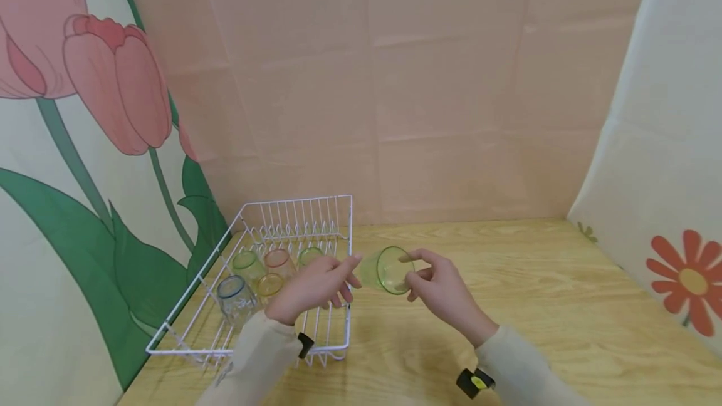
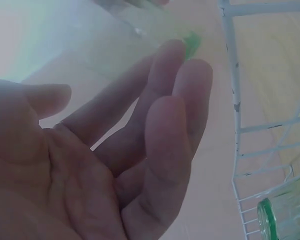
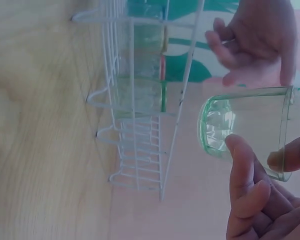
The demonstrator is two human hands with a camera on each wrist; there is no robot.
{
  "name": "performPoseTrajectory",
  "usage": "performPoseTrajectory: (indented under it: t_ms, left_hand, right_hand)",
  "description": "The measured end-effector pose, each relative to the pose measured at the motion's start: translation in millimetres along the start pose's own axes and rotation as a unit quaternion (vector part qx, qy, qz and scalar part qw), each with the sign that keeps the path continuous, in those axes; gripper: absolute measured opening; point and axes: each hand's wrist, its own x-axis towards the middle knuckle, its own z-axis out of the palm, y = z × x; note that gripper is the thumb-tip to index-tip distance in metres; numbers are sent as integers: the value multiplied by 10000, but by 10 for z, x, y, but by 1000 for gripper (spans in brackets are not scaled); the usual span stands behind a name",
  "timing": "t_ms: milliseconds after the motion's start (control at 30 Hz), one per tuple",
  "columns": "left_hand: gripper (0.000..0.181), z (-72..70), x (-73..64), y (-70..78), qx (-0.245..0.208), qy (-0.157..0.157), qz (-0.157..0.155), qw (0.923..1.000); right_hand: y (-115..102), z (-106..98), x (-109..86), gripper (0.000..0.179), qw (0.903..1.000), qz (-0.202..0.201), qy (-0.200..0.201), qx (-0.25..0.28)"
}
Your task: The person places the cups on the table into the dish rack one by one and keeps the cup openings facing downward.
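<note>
A clear drinking glass with a green tint (image 1: pixel 389 271) is held tilted above the table, its rim facing my right hand (image 1: pixel 442 287). Thumb and fingers of that hand pinch the glass near the rim; the faceted base shows in the right wrist view. My left hand (image 1: pixel 316 284) is just left of the glass, over the right side of a white wire dish rack (image 1: pixel 203 351). Its fingers are relaxed and loosely bent, with an empty palm in the left wrist view. Part of the rack is hidden behind this hand.
Several glasses stand in the rack: a blue-rimmed one (image 1: pixel 234 296), an amber one (image 1: pixel 271 284), a pink one (image 1: pixel 277 259) and green ones (image 1: pixel 246 260). The wooden table (image 1: pixel 524 293) meets a pink back wall (image 1: pixel 451 111). A tulip-printed sheet (image 1: pixel 118 86) hangs at left.
</note>
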Motion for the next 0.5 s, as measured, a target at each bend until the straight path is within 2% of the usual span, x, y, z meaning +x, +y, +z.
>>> performPoseTrajectory:
  t_ms: [200,333,500]
  left_hand:
    - [75,32,30,21,-80,-140,-159,9997]
    - [78,44,30,33,-56,-93,-174,9998]
    - [78,40,40,36,-90,26,-180,9998]
  right_hand:
    - [-40,53,-51,37,9996,-187,-62,194]
    - [-23,77,-76,36,9992,-303,-110,220]
    - [-22,86,-86,28,9974,-718,-70,42]
